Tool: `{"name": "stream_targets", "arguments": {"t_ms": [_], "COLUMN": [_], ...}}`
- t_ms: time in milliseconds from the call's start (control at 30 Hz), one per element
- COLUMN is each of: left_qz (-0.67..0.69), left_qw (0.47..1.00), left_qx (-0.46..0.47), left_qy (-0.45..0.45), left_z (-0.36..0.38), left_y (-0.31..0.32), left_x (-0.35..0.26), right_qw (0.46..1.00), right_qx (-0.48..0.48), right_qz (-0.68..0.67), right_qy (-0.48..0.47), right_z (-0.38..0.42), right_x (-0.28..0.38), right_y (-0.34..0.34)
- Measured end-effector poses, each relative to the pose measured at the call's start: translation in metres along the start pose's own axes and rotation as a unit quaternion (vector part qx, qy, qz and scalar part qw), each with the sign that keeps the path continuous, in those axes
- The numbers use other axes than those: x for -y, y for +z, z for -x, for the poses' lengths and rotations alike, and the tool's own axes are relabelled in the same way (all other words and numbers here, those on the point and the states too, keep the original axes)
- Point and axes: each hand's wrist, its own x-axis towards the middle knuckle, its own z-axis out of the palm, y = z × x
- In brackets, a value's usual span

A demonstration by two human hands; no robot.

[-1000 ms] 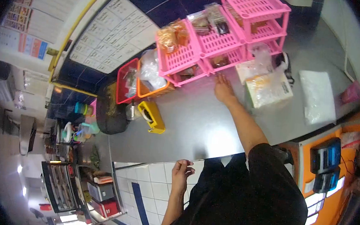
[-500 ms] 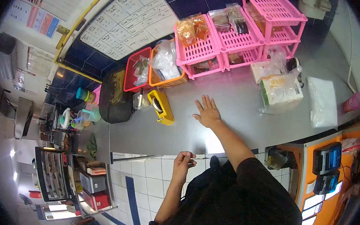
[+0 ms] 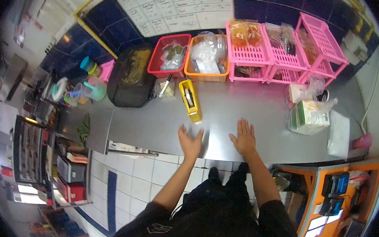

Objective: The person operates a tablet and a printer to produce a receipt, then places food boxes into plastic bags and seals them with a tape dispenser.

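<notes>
My left hand [image 3: 190,142] hovers at the front edge of the steel counter [image 3: 153,131], thumb and fingers apart, holding nothing. Just beyond its fingertips stands a yellow tape dispenser [image 3: 191,101]. My right hand [image 3: 244,138] lies palm down over the counter to the right of it, fingers stretched out and likewise holding nothing. Left of the dispenser are a small clear bag [image 3: 167,90] and a black marker [image 3: 166,85]. To the right of my right hand sits a green and white box [image 3: 310,117] partly covered with clear plastic.
A red basket [image 3: 153,62] and an orange basket [image 3: 206,78] with plastic bags line the wall beside pink racks [image 3: 248,55] of packets. A large black bag [image 3: 130,93] stands at left. White plastic sheets [image 3: 339,134] lie at far right. An orange shelf unit [image 3: 311,186] stands below.
My left hand has risen from beside my body to the counter edge, its fingers spreading. My right hand has drawn back toward the front edge. The view has turned.
</notes>
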Motion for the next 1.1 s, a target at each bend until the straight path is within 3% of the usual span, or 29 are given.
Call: {"name": "stream_targets", "arguments": {"t_ms": [67,100,167,200,300,467,533,567,667,733,800,867,900,967,1100], "left_qz": [-0.099,-0.092,0.016,0.028,-0.009,0.014,0.056,0.057,0.256,0.215,0.019,-0.095,-0.091,-0.281,-0.268], "left_qw": [0.989,0.99,0.991,0.988,0.991,0.991,0.989,0.989,0.938,0.955,0.989,0.972,0.971,0.893,0.902], "left_qx": [-0.095,-0.098,-0.019,-0.027,0.043,0.106,0.139,0.14,0.231,0.168,0.146,0.212,0.218,0.347,0.333], "left_qy": [0.06,0.045,-0.135,-0.151,-0.128,-0.085,-0.002,-0.006,-0.032,-0.116,-0.004,0.043,0.043,0.053,0.054], "left_z": [-0.035,-0.045,-0.057,-0.058,-0.054,-0.039,-0.041,-0.046,-0.079,-0.123,-0.172,-0.209,-0.22,-0.231,-0.197], "left_y": [0.028,0.038,0.057,0.06,0.052,0.041,0.047,0.049,0.059,0.071,0.102,0.115,0.13,0.155,0.142], "left_x": [-0.021,-0.022,-0.026,-0.024,0.0,0.007,0.01,0.016,0.044,0.049,0.053,0.036,0.044,0.059,0.051], "right_qw": [0.999,0.997,0.991,0.992,0.981,0.979,0.979,0.978,0.978,0.978,0.979,0.979,0.98,0.979,0.98], "right_qx": [-0.012,-0.018,-0.053,-0.051,-0.066,-0.065,-0.068,-0.067,-0.067,-0.066,-0.058,-0.057,-0.056,-0.049,-0.059], "right_qz": [0.025,0.029,0.031,0.05,0.027,0.042,0.051,0.054,0.064,0.067,0.055,0.047,0.034,0.036,0.034], "right_qy": [0.03,0.07,0.117,0.107,0.182,0.187,0.187,0.189,0.185,0.186,0.187,0.192,0.189,0.196,0.186], "right_z": [0.017,0.023,0.034,0.037,0.042,0.037,0.036,0.035,0.035,0.033,0.032,0.031,0.031,0.03,0.03], "right_x": [0.008,0.014,0.015,0.011,0.017,0.021,0.023,0.023,0.018,0.018,0.019,0.02,0.02,0.02,0.016], "right_y": [0.004,0.003,0.005,0.01,0.008,0.009,0.012,0.011,0.012,0.013,0.009,0.006,0.004,0.003,0.003]}}
